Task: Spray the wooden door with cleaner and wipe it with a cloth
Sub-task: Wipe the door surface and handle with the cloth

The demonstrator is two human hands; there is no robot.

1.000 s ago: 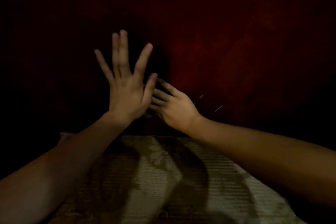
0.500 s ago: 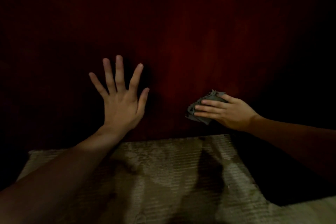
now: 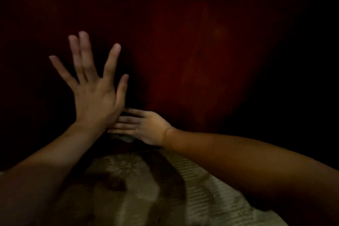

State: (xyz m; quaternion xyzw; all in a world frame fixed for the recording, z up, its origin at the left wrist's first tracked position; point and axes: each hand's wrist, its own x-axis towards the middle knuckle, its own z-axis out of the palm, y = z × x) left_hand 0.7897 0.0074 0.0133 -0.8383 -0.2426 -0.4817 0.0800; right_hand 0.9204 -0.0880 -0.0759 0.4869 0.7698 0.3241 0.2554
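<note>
The dark red wooden door fills the view ahead, dimly lit. My left hand lies flat against it with fingers spread and pointing up. Low on the door, my right hand presses a small grey cloth to the wood with straight fingers pointing left. Its fingertips pass behind my left wrist. Only a corner of the cloth shows below the fingers. No spray bottle is in view.
A pale ribbed mat or floor runs from the foot of the door toward me, crossed by the shadows of my arms. The left and right edges of the scene are too dark to make out.
My right hand slid the cloth left along the bottom of the door, from well right of my left hand to behind its wrist. My left hand stayed flat on the door.
</note>
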